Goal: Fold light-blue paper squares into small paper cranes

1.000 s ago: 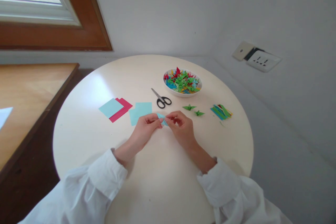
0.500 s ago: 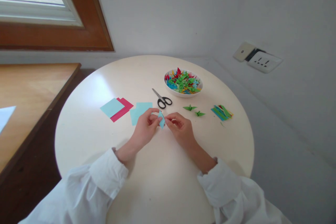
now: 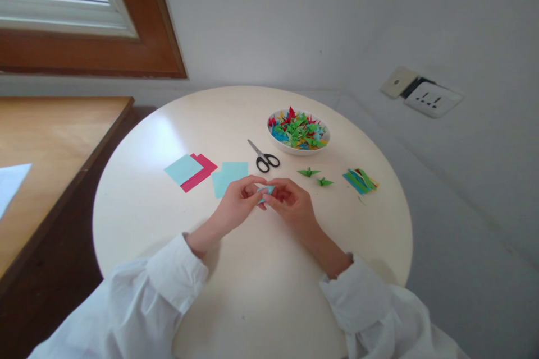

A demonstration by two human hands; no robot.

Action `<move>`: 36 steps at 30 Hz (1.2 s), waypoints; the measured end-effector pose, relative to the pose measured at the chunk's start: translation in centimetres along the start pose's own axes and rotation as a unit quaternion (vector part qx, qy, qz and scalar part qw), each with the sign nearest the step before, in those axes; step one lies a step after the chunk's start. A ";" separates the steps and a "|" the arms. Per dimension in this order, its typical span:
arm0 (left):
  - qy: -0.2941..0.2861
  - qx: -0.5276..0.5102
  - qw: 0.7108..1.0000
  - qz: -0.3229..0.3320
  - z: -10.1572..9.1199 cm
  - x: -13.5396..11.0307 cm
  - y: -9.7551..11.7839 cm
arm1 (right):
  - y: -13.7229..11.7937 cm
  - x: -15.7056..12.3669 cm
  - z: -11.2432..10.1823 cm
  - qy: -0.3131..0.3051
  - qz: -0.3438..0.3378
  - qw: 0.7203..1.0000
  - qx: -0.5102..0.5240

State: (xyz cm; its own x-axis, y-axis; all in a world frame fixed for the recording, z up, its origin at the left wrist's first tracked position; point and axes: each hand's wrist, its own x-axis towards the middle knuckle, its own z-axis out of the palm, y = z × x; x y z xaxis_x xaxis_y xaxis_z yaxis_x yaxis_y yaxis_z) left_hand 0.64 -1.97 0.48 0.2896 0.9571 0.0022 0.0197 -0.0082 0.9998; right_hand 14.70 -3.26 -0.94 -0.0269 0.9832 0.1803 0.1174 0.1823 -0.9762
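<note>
A small folded piece of light blue paper [image 3: 265,193] is pinched between both hands above the round white table. My left hand [image 3: 241,199] grips it from the left with thumb and fingers. From the right, my right hand [image 3: 291,199] holds the same piece, its thumb close to the left thumb. Fingers cover much of the paper, so its exact folds are hidden. Just beyond the left hand lie light blue paper squares [image 3: 232,171]. Past the hands rest scissors [image 3: 263,158] with black handles, blades pointing away to the left.
A white bowl [image 3: 303,151] of colourful folded paper cranes stands farther back. Two green paper cranes [image 3: 309,172] lie right of the scissors. Coloured paper strips [image 3: 361,180] are stacked near the right edge. A blue square [image 3: 183,169] overlaps red paper [image 3: 202,175] at left.
The folded blue paper has turned from upright to a flatter tilt. My right hand has closed in, and both hands now pinch the paper. The view has shifted slightly.
</note>
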 end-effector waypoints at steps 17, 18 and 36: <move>-0.030 -0.065 0.997 -0.023 -0.1 -0.1 0.6 | 0.4 0.5 -0.4 -0.019 0.021 0.996 0.081; -0.029 -0.053 0.998 -0.020 -0.1 -0.2 0.6 | 0.4 0.6 -0.5 -0.025 0.021 0.997 0.076; -0.033 0.050 0.998 0.012 -0.1 -0.5 0.5 | 0.5 0.9 -1.1 -0.059 0.038 0.997 0.015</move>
State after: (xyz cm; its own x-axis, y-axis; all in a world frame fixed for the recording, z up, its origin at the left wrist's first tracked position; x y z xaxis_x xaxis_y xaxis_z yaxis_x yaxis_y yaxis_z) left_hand 0.38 -2.38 1.02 0.3528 0.9355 0.0206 0.1076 -0.0625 0.9922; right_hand 15.82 -2.24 -1.10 -0.1354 0.9865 0.0918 0.0940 0.1050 -0.9900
